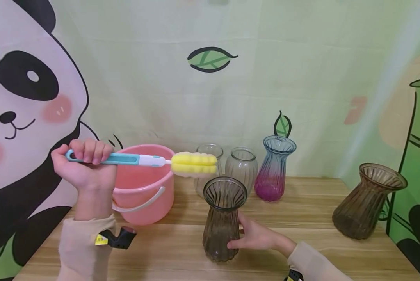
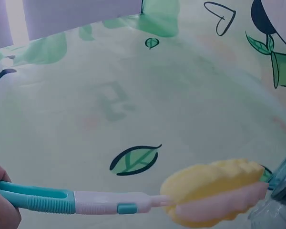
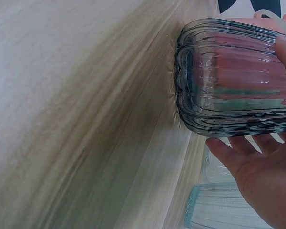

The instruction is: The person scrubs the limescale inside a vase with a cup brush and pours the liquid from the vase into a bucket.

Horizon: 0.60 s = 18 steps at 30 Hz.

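My left hand (image 1: 87, 168), raised at the left, grips the teal and white handle of a sponge bottle brush (image 1: 122, 158). The brush lies level in the air, its yellow sponge head (image 1: 194, 163) pointing right, above and behind a grey ribbed glass vase (image 1: 221, 230). That vase stands upright on the table with its flared mouth up. From the right side my right hand (image 1: 255, 234) holds its lower body, thumb in front and fingers behind. In the right wrist view the thumb and fingers lie on either side of the vase (image 3: 238, 81).
A pink bucket (image 1: 146, 207) with a white handle stands behind on the left. Two clear glass vases (image 1: 243, 168) and a blue-to-purple vase (image 1: 273, 171) stand at the back. A brown glass vase (image 1: 361, 207) is at the right on the wooden table (image 1: 301, 218), before a printed cloth backdrop.
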Each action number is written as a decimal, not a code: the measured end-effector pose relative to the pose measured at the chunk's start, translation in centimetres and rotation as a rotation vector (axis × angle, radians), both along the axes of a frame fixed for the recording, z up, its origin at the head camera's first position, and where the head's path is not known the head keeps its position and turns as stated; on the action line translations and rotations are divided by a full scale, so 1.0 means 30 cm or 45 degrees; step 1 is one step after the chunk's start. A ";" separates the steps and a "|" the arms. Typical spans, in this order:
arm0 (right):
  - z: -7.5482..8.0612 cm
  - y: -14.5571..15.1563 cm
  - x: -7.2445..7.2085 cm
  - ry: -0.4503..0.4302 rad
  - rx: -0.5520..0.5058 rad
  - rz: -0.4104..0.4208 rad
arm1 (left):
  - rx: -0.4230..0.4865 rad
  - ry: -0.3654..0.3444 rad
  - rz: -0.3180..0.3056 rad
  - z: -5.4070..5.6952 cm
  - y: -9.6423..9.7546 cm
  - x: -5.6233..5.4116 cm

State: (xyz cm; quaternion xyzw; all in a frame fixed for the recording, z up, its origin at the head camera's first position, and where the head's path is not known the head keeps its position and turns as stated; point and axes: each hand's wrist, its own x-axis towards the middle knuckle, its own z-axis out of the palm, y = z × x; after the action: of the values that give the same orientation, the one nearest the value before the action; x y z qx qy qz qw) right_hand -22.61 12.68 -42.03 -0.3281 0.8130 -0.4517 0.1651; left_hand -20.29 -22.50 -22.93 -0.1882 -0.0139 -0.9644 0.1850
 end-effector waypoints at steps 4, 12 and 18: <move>0.001 -0.001 0.001 -0.020 0.003 0.009 | -0.030 0.050 -0.104 0.004 0.053 0.010; -0.006 -0.001 0.002 -0.033 -0.017 0.013 | -0.405 0.112 -0.164 0.041 0.147 0.001; -0.005 0.003 0.004 -0.040 -0.034 0.021 | -0.791 0.216 -0.162 0.121 0.218 -0.013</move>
State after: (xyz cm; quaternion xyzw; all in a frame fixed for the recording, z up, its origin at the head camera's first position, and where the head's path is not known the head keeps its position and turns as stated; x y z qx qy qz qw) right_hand -22.49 12.76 -42.19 -0.3300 0.8014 -0.4663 0.1772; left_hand -20.69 -15.98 -19.29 -0.3158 -0.2802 -0.9046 0.0585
